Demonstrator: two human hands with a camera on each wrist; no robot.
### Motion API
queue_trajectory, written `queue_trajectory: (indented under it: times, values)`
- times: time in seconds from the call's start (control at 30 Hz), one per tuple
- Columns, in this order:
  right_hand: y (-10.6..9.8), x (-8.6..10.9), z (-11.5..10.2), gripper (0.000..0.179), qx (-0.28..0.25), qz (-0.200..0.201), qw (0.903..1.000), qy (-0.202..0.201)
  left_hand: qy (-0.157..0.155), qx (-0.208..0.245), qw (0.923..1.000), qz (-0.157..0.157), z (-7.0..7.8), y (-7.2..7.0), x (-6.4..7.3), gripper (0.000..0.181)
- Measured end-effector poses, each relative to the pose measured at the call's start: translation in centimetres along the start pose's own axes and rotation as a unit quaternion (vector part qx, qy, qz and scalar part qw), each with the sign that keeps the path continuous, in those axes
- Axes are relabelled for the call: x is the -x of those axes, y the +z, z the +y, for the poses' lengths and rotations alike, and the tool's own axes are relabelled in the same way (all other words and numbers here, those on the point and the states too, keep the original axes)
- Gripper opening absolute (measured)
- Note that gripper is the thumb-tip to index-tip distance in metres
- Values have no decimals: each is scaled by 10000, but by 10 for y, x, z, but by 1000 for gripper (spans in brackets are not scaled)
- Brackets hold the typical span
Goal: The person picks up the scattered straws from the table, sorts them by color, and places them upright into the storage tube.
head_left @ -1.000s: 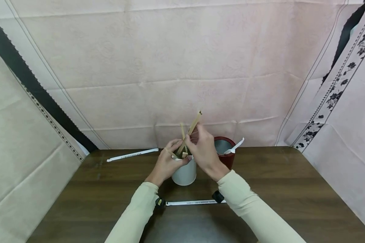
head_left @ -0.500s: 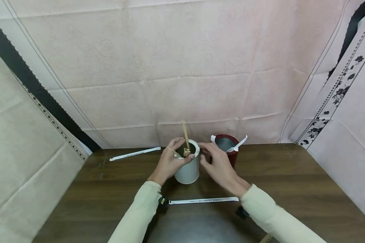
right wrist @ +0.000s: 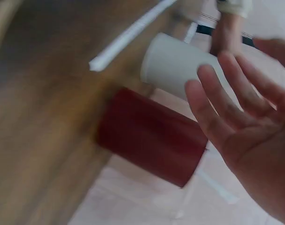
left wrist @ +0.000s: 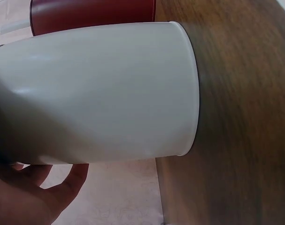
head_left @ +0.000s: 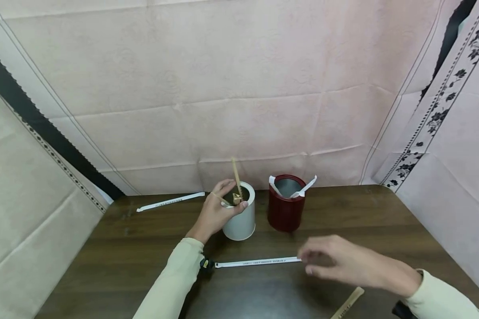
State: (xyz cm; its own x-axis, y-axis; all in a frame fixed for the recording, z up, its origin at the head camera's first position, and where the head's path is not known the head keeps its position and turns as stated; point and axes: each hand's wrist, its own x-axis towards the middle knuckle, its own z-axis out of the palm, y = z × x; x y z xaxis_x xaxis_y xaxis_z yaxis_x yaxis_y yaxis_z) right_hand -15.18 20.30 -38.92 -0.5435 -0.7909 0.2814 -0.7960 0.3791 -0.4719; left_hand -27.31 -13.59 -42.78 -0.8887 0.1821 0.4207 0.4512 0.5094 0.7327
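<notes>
A white canister stands upright on the table, and my left hand grips it around the rim. Tan narrow sticks poke out of its mouth; their lower parts are hidden inside. In the left wrist view the canister's wall fills most of the picture, with curled fingers beside it. My right hand hovers over the front right of the table, holding nothing, its fingers loosely spread in the right wrist view. Close by are the end of a long white printed strip and a tan printed strip.
To the right of the white canister stands a red canister with white strips leaning out of it. Another white printed strip lies at the back left. Pale cloth hangs behind the wooden table.
My right hand first held a tan stick at the white canister, then let go and moved away toward the front right. The left hand keeps its grip on the canister.
</notes>
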Motion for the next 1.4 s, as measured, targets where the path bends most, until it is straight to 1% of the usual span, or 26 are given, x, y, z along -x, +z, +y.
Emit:
queue_trajectory:
  times: [0.07, 0.17, 0.27, 0.33, 0.37, 0.47, 0.53, 0.57, 0.6, 0.67, 0.73, 0.77, 0.83, 0.9, 0.97, 1.03, 1.07, 1.13, 1.17, 1.2, 1.27, 1.33, 1.4]
  values:
    - [7, 16, 1, 18, -12, -446, 9990, -39, 17, 10, 10000, 11, -1, 0, 0, 72]
    - [22, 35, 6, 20, -70, -913, 9958, 24, 60, 10, 10000, 22, -1, -1, 1, 72]
    - [38, 48, 12, 23, -209, -1111, 9936, -31, 82, 11, 10000, 11, -1, -1, 1, 72]
    - [48, 51, 17, 26, -201, -1191, 9923, -272, 70, 34, 10000, -1, -1, 0, 1, 72]
    - [52, 53, 19, 27, -82, -1199, 9918, -427, 56, 53, 10000, -12, -1, 0, 1, 73]
    - [62, 54, 24, 26, 528, -1142, 9881, -881, 5, 90, 10000, -36, -2, 1, 0, 73]
    - [67, 54, 25, 22, 1019, -1045, 9829, -1121, -23, 103, 9999, -41, -3, 0, 0, 73]
    - [69, 53, 25, 19, 1359, -957, 9781, -1254, -28, 108, 9999, -36, -3, 0, 1, 73]
    - [70, 53, 25, 16, 1558, -929, 9745, -1318, -28, 108, 9999, -29, -2, 0, 1, 73]
    - [70, 52, 23, 18, 1954, -844, 9661, -1459, -34, 114, 9999, -9, -2, -1, 1, 73]
    - [69, 51, 21, 24, 2225, -702, 9611, -1479, -54, 130, 9999, -1, -2, -1, 1, 73]
    - [67, 49, 19, 28, 2289, -601, 9608, -1444, -64, 129, 9999, 1, -2, -1, 1, 73]
    - [61, 46, 15, 33, 2168, -334, 9674, -1264, -77, 138, 9999, 6, -2, 0, 1, 73]
    - [52, 41, 9, 37, 2066, 93, 9725, -1074, -77, 142, 9999, 4, -2, 1, 0, 73]
    - [40, 33, 3, 37, 1869, 503, 9761, -988, -49, 132, 9999, 9, -1, 2, 0, 73]
    - [27, 21, -3, 36, 1657, 935, 9769, -973, -32, 104, 9999, 33, 0, 2, 0, 72]
    - [21, 14, -6, 33, 1576, 1162, 9755, -1005, -32, 94, 9999, 34, 0, 1, 1, 72]
    - [11, -1, -9, 27, 1219, 1660, 9709, -1222, -23, 71, 10000, 40, 0, 1, 1, 72]
    - [7, -9, -11, 23, 1058, 1906, 9677, -1266, -30, 68, 10000, 41, 0, 0, 1, 72]
    - [4, -16, -12, 20, 972, 2189, 9624, -1280, -32, 62, 10000, 39, 0, 0, 1, 72]
    - [-1, -32, -12, 16, 702, 2728, 9517, -1222, -34, 74, 10000, 29, 0, 0, 2, 73]
    - [-2, -48, -12, 20, 396, 3252, 9392, -1034, -24, 74, 10000, 19, 0, 0, 1, 73]
    - [-2, -65, -12, 27, 58, 3762, 9232, -785, 4, 72, 10000, 10, 0, 1, 1, 73]
